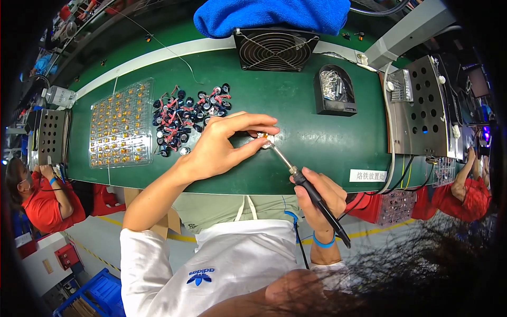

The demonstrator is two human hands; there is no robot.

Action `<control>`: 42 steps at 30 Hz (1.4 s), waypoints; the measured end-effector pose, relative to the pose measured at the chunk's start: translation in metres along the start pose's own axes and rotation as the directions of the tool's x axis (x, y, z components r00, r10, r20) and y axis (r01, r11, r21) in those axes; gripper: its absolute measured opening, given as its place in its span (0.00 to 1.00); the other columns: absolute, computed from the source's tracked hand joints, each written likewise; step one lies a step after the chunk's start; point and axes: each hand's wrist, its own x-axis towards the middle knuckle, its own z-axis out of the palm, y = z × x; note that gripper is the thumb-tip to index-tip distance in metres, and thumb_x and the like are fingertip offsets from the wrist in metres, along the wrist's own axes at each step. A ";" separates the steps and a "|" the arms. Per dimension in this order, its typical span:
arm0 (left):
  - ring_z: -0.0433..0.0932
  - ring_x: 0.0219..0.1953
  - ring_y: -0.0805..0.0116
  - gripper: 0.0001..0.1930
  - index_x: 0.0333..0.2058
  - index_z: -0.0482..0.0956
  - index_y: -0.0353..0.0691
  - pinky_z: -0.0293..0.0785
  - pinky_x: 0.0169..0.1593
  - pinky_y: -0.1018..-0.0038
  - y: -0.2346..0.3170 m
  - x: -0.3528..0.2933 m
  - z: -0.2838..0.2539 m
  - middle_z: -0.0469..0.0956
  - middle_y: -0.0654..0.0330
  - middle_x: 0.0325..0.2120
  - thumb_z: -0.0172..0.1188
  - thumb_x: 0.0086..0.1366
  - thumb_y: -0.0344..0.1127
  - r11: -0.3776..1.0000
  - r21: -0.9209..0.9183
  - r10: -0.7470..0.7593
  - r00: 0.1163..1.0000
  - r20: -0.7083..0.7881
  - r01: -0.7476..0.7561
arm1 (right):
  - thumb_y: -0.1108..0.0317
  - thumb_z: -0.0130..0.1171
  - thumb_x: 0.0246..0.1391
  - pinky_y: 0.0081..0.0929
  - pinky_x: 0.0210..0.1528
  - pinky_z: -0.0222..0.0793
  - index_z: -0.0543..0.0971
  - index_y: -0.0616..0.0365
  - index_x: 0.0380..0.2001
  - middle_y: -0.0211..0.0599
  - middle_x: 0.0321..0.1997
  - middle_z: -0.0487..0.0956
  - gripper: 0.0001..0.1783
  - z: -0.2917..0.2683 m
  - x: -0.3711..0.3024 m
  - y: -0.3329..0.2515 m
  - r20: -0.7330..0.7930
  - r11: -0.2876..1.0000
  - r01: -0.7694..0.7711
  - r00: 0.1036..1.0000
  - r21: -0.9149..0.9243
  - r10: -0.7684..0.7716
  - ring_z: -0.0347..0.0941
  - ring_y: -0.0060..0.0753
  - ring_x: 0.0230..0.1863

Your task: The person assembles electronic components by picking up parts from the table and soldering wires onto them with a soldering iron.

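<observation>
Small white-and-orange part point(269, 139), pinched in left hand point(211, 150); right hand point(330, 196) closed round soldering iron point(315, 197), tip at the pinch: slip could burn fingertips.

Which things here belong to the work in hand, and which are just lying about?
Probably belonging:
soldering iron, in the right hand
small part, in the left hand
clear tray
dark round parts with red wires

Seemingly just lying about:
blue towel
bottle
black fan and black box, untouched, though they might serve the work
</observation>
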 end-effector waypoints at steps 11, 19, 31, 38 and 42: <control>0.86 0.42 0.60 0.15 0.49 0.84 0.33 0.82 0.48 0.68 0.001 -0.002 -0.009 0.87 0.55 0.40 0.68 0.63 0.23 0.983 0.138 0.126 0.992 -0.016 -0.123 | 0.70 0.64 0.63 0.28 0.34 0.76 0.78 0.72 0.57 0.46 0.31 0.84 0.23 0.003 0.006 0.006 -0.176 0.997 0.003 0.984 -0.080 -0.017 0.78 0.33 0.27; 0.85 0.44 0.55 0.11 0.42 0.85 0.34 0.82 0.49 0.66 0.015 -0.008 -0.035 0.85 0.53 0.40 0.71 0.60 0.21 0.921 0.249 0.320 0.946 -0.043 -0.300 | 0.77 0.65 0.60 0.40 0.43 0.69 0.74 0.58 0.66 0.46 0.39 0.75 0.30 -0.013 0.049 0.019 -0.117 0.824 -0.020 0.991 -0.567 -0.057 0.73 0.48 0.39; 0.83 0.54 0.51 0.17 0.52 0.83 0.34 0.77 0.60 0.61 -0.045 0.009 -0.198 0.85 0.50 0.50 0.63 0.65 0.26 0.738 0.633 0.076 0.903 -0.422 0.233 | 0.74 0.58 0.68 0.29 0.44 0.77 0.71 0.68 0.66 0.44 0.34 0.84 0.25 0.021 0.016 0.003 -0.176 0.997 -0.075 0.982 -0.015 0.071 0.82 0.33 0.35; 0.81 0.52 0.46 0.20 0.48 0.84 0.35 0.79 0.55 0.58 -0.012 -0.028 -0.124 0.83 0.47 0.47 0.59 0.56 0.20 0.568 0.823 0.042 0.998 -0.041 0.009 | 0.77 0.58 0.67 0.29 0.44 0.77 0.69 0.67 0.67 0.46 0.35 0.85 0.26 0.031 0.016 0.007 -0.131 0.998 -0.041 0.991 -0.038 0.036 0.83 0.37 0.35; 0.82 0.46 0.47 0.15 0.44 0.85 0.37 0.79 0.52 0.57 -0.016 -0.015 -0.124 0.83 0.49 0.39 0.61 0.57 0.23 0.611 0.791 -0.018 1.000 -0.023 0.029 | 0.76 0.56 0.68 0.31 0.41 0.77 0.69 0.64 0.67 0.46 0.36 0.85 0.26 0.027 0.009 0.011 -0.154 0.993 -0.081 0.986 -0.084 0.067 0.82 0.38 0.35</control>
